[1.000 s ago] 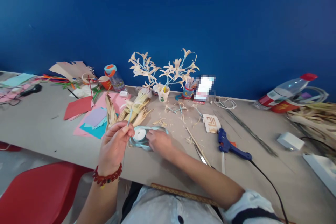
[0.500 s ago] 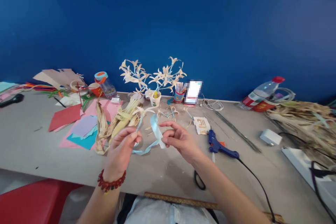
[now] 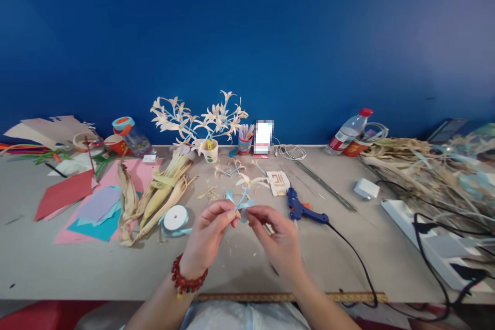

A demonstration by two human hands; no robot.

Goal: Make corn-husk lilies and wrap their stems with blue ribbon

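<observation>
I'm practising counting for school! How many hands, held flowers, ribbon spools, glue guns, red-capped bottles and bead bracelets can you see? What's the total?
Left hand and right hand: 2
Held flower: 1
Ribbon spool: 1
Glue gun: 1
Red-capped bottle: 1
Bead bracelet: 1
Total: 7

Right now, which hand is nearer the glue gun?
The right hand: it is just left of the glue gun, not touching it. The left hand is farther left, with the right hand between it and the gun.
</observation>
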